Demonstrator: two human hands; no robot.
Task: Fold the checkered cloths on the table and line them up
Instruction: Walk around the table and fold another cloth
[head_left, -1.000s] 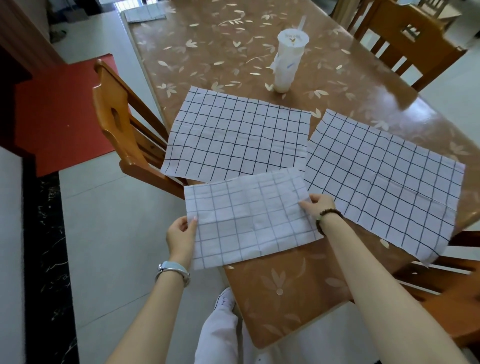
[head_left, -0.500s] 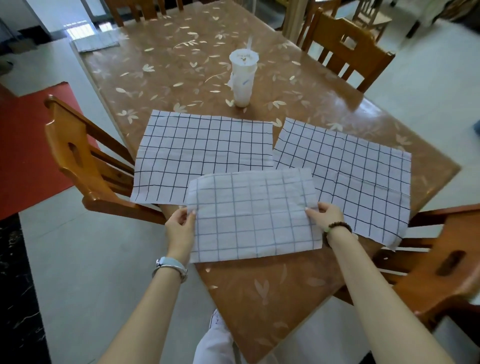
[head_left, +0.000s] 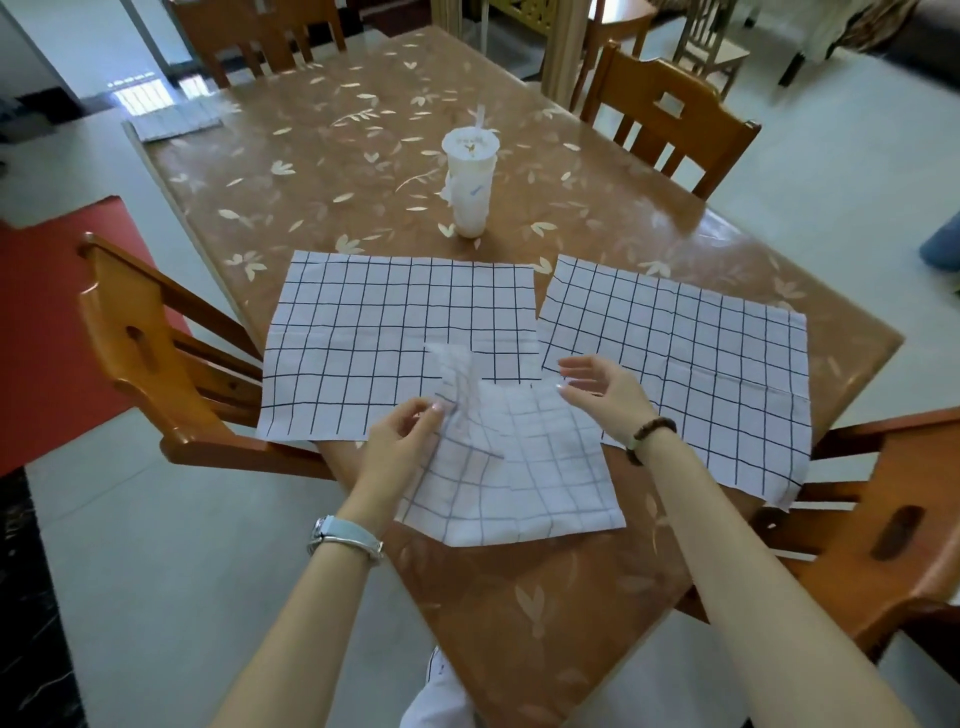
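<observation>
Over the table (head_left: 545, 613), left fingers (head_left: 423, 413) pinch the small cloth (head_left: 530, 483) by its upturned end; right fingers (head_left: 582, 366) open.

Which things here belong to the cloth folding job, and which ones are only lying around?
Job:
half-folded checkered cloth, pinched by the left hand
right hand
left flat cloth
right flat cloth

Lying about:
white lidded cup with straw
wooden chairs
</observation>
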